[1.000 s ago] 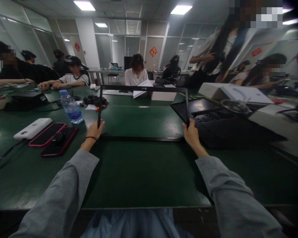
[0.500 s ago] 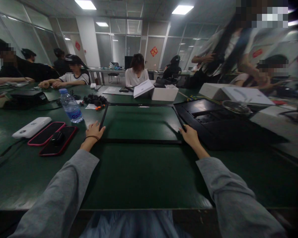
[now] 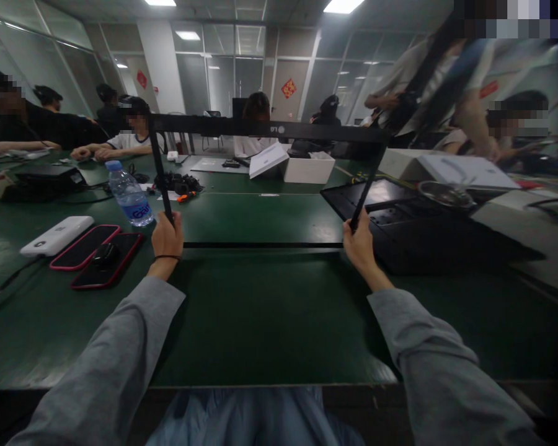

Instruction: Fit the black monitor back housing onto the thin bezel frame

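A thin black monitor bezel (image 3: 214, 126), an open rectangular frame marked LG on its wide bar, is tilted up in front of me. My left hand (image 3: 167, 237) is closed around its left side strip. On the opposite strip, my right hand (image 3: 359, 239) is closed in the same way. The wide bar is raised and the thin bar is low, close above the green table (image 3: 260, 322); whether it touches the table I cannot tell. Just right of my right hand lies a black monitor part (image 3: 428, 229), flat on the table.
Left of me are a water bottle (image 3: 129, 193), a white device (image 3: 58, 235) and two red-edged phones (image 3: 114, 263). Tangled black cables (image 3: 181, 183) lie behind the bottle. Ahead stands an open white box (image 3: 309, 169). A glass lid (image 3: 446, 194) rests at right. Several people sit or stand around.
The bezel's far bar has swung up from near the table to a raised, tilted position. Both hands have turned upward with it and gripped its sides.
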`<state>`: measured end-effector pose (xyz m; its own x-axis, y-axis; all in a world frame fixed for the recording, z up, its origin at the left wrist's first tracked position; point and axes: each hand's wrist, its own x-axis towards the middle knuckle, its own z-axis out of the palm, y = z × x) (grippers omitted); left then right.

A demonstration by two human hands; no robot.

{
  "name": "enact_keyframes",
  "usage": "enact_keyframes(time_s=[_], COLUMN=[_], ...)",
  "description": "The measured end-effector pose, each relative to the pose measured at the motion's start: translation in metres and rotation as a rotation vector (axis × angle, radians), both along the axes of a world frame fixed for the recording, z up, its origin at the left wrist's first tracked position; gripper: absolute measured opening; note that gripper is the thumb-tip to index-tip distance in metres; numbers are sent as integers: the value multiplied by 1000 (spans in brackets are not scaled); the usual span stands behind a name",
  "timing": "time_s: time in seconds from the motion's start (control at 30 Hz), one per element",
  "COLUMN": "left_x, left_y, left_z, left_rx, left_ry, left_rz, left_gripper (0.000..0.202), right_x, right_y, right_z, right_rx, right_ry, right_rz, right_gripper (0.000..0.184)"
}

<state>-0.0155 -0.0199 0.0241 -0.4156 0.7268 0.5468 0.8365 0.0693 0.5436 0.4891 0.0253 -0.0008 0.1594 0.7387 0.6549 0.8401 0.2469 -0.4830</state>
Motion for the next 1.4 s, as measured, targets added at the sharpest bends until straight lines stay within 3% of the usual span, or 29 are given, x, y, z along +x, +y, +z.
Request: enact_keyframes(time_s=[0.1, 0.33, 0.57, 0.7, 0.9, 1.07, 1.2, 1.4], left_x=[0, -3, -8, -11, -12, -10, -8, -13], left_y=[0, 2, 5, 11, 21, 21, 22, 27], left_z=[-2, -6, -9, -11, -18, -25, -30, -42], left_rx=[-3, 6, 83, 123, -127, -401, -470, -544], left_ry=[-12, 58, 60, 52, 23, 26, 56, 166], left_rz=[-4, -60, -61, -92, -71, -60, 11, -4], left_gripper=[52, 50, 51, 50, 53, 49, 49, 50], right_x=[-2, -1, 3, 4, 7, 13, 15, 16], right_y=[-5, -9, -1, 3, 6, 13, 17, 20], right_z=[2, 4, -6, -11, -15, -26, -33, -35], right_rx=[-63, -28, -3, -7, -38, -168, -187, -214], right_ry=[48, 95, 136, 149, 127, 144, 155, 95], right_rz=[-23, -87, -15, -18, -56, -40, -36, -95], right_gripper=[72, 71, 72, 61, 49, 45, 47, 39])
